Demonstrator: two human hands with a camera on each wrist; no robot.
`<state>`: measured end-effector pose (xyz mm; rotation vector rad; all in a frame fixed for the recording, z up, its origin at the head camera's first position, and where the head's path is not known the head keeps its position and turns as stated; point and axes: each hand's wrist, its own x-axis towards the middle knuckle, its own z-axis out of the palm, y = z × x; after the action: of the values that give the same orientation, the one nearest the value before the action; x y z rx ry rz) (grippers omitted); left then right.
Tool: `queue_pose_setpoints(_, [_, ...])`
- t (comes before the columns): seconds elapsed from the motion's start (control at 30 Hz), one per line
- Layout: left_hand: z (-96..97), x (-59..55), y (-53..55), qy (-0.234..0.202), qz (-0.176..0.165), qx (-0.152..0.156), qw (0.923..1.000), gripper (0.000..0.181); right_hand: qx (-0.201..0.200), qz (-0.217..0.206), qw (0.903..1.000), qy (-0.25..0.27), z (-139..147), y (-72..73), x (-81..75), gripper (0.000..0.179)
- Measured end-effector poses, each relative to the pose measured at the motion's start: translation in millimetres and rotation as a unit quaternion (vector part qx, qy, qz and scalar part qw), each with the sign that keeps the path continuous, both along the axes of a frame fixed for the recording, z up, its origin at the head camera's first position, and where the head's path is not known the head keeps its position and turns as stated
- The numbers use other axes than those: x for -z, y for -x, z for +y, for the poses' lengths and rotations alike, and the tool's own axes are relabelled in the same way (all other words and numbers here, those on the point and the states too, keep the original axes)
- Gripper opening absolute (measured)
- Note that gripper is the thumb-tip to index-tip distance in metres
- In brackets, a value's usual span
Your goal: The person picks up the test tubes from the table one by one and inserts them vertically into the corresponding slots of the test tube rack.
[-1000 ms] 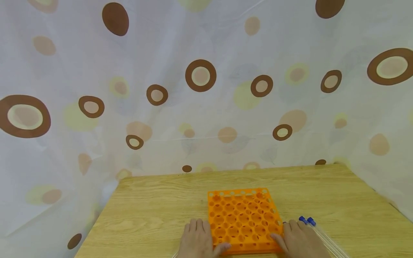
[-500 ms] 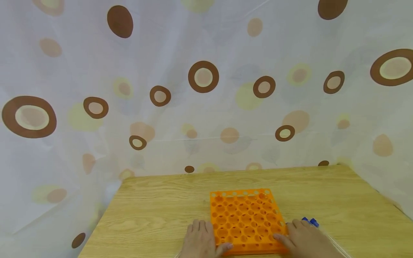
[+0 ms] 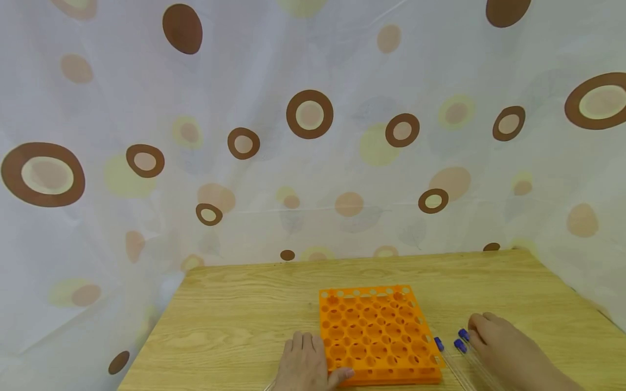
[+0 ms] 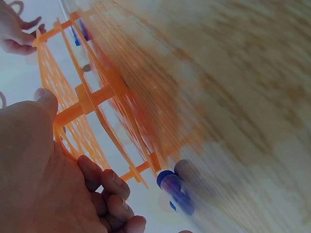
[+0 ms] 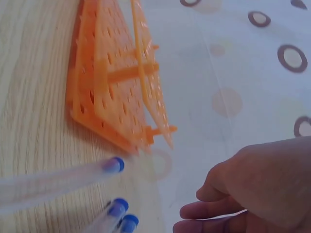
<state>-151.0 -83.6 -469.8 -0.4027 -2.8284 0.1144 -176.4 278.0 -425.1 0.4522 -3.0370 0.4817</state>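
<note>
An orange test tube rack (image 3: pixel 371 331) with tiers of round holes stands on the wooden table (image 3: pixel 235 309). My left hand (image 3: pixel 301 361) holds its near left corner, the thumb across the front edge and the fingers along the side. In the left wrist view, this hand (image 4: pixel 43 170) has its fingers curled beside the rack (image 4: pixel 82 107). My right hand (image 3: pixel 506 347) is off the rack, over the table to its right. Beside that hand lie clear test tubes with blue caps (image 3: pixel 460 346). In the right wrist view, the loosely bent fingers (image 5: pixel 206 209) hold nothing and stand apart from the tubes (image 5: pixel 58 182).
Another blue-capped tube (image 4: pixel 177 194) lies on the left side of the rack, seen in the left wrist view. A white sheet with brown and beige circles (image 3: pixel 313 163) hangs behind the table and along its sides.
My right hand has let go of the rack's right side and moved right, over the tubes. The blue caps have shifted a little to the left. My left hand stays on the rack.
</note>
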Motion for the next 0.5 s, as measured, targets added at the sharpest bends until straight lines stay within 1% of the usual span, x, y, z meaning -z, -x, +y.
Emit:
queue_pose_setpoints(0.1, [0.1,-1.3,0.2,0.001,-0.015,-0.004,0.9999,0.084,0.030,-0.030,0.9991,0.007,10.6,5.4,-1.6,0.010])
queue_pose_setpoints(0.2, [0.2,-2.2,0.0,0.004,-0.018,-0.005,0.9998,0.085,0.033,-0.049,0.9982,0.009,22.3,8.2,0.5,0.008])
queue_pose_setpoints(0.33, [0.3,-2.1,0.3,0.006,-0.010,-0.005,0.9999,0.084,0.034,-0.070,0.9969,0.006,35.1,11.3,6.7,0.006])
queue_pose_setpoints(0.5, [0.3,-1.8,0.2,0.008,-0.015,-0.008,0.9998,0.084,0.045,-0.117,0.9920,0.013,43.6,13.0,17.2,0.007])
